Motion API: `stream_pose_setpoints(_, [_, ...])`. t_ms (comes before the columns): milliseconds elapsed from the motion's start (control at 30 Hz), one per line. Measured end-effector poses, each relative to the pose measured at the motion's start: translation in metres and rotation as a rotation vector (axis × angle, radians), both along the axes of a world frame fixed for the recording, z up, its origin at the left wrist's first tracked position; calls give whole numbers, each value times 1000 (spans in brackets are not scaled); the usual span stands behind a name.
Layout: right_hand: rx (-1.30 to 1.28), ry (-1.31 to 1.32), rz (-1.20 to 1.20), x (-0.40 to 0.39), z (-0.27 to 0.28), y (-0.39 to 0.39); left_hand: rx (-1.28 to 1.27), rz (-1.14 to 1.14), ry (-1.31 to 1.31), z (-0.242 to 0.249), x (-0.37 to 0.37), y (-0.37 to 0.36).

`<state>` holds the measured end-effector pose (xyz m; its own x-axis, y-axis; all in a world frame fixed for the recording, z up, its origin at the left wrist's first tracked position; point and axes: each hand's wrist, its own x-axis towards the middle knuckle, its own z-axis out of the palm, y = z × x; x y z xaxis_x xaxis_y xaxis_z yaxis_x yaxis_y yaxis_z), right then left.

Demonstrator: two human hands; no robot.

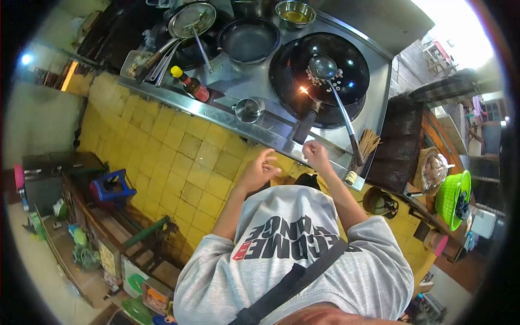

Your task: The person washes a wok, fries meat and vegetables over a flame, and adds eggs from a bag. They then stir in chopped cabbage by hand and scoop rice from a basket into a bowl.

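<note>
My left hand is held out in front of the counter's edge, fingers apart and holding nothing. My right hand is closed at the counter's front edge, just below the wok's dark handle; what its fingers hold, if anything, is too small to make out. The black wok holds small pale pieces of food and a metal ladle, whose long handle leans toward the front right. A small orange flame burns by the wok's near side. A metal cup stands left of the wok.
On the counter are a frying pan, a bowl of yellow liquid, a sauce bottle with a yellow cap and strainers. A bundle of thin sticks lies right. A green basket stands farther right, a blue stool left.
</note>
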<state>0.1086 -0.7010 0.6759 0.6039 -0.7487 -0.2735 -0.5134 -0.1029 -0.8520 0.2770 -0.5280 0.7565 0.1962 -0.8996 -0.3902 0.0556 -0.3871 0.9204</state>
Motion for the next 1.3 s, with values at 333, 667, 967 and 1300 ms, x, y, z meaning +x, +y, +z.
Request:
stream_pose_setpoints(333, [-488, 223, -25, -22, -32, -33, 80, 249, -104, -29, 108, 26])
stream_pose_setpoints(667, [-324, 566, 119, -22, -55, -24, -203, 104, -884, -121, 202, -51])
stream_pose_setpoints(967, [-45, 107, -188, -17, -4, -39, 67, -58, -757, -115, 197, -83])
stream_pose_setpoints(1300, [-547, -69, 378, 115, 95, -19, 96, 190, -708, -42, 100, -62])
